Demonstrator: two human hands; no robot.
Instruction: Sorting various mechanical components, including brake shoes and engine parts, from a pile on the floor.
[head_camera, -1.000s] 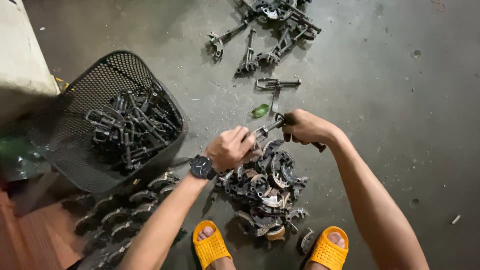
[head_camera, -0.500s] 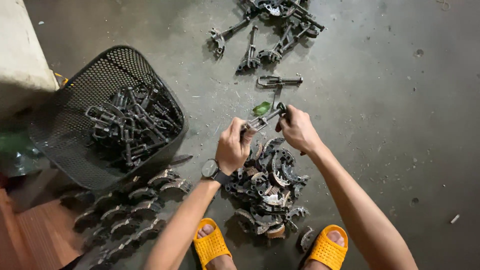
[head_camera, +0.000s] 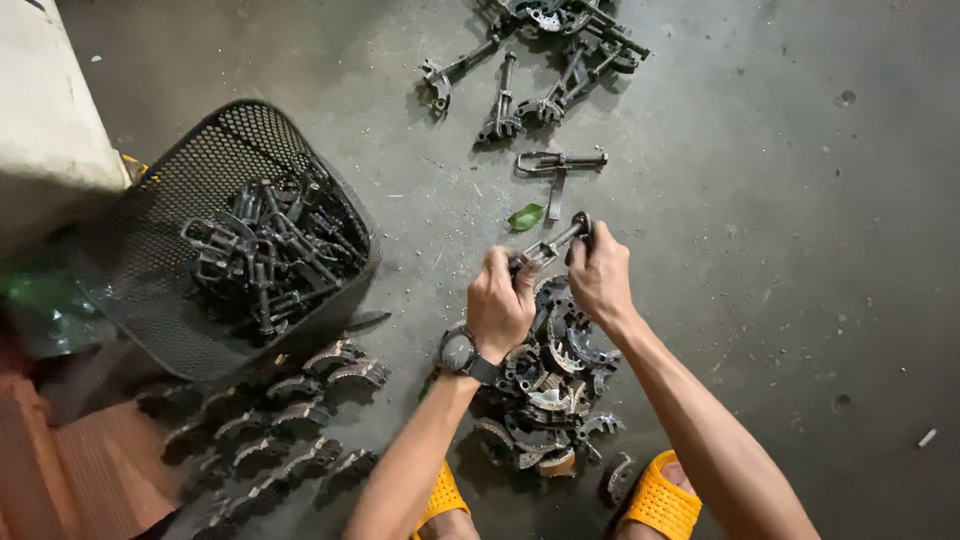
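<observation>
A small metal lever part (head_camera: 552, 246), dark and greasy with a brighter steel shank, is held between both hands just above the concrete floor (head_camera: 780, 250). The left hand (head_camera: 498, 305) is closed in a fist around its lower end, and the right hand (head_camera: 598, 272) pinches the ringed upper end with fingers curled tight. Compared with a second ago, both hands have risen off the pile and drawn closer together, and the part now stands clear between them instead of lying low against the heap; it looks freshly picked out and is being worked or pulled at both ends.

Directly beneath the wrists lies a pile of curved brake-shoe-like parts (head_camera: 550, 390). A wristwatch (head_camera: 458, 352) sits on the left wrist. Yellow sandals (head_camera: 662, 497) show at the bottom edge. A green leaf (head_camera: 525, 215) lies just beyond the hands, with a loose clamp-like piece (head_camera: 560, 162) and more linkage parts (head_camera: 545, 60) farther out. To the left, a black mesh basket (head_camera: 150, 200) holds similar levers, with rows of shoes (head_camera: 280, 420) laid beside it.
</observation>
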